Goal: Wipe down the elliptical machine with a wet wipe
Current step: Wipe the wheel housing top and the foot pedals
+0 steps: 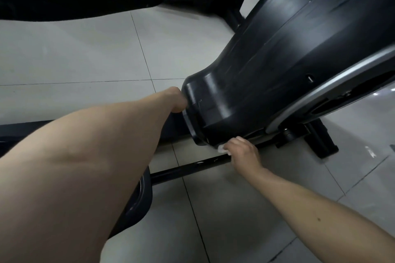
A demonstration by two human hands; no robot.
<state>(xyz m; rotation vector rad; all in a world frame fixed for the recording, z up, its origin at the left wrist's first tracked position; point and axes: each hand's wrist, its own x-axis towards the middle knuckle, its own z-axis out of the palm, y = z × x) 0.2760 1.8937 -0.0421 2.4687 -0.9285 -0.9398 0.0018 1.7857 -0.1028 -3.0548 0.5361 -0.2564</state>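
tiled floor (85, 53); right hand (243, 153) grips wipe (222, 148)

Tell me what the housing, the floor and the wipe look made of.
The housing: moulded black plastic, semi-gloss, judging by soft highlights, rounded edges and fine scuffs. The floor: pale glazed tiles, probably ceramic, with dark grout lines and a dull sheen. The wipe: thin white cloth-like sheet, bunched in the right hand; too little shows to say more.

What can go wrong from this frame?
1. The right hand holds the wet wipe in the gap between the lower edge of the housing and the black bar: a pinch is possible if parts move.
2. The left hand reaches round the housing, fingers hidden: it may catch an unseen edge.
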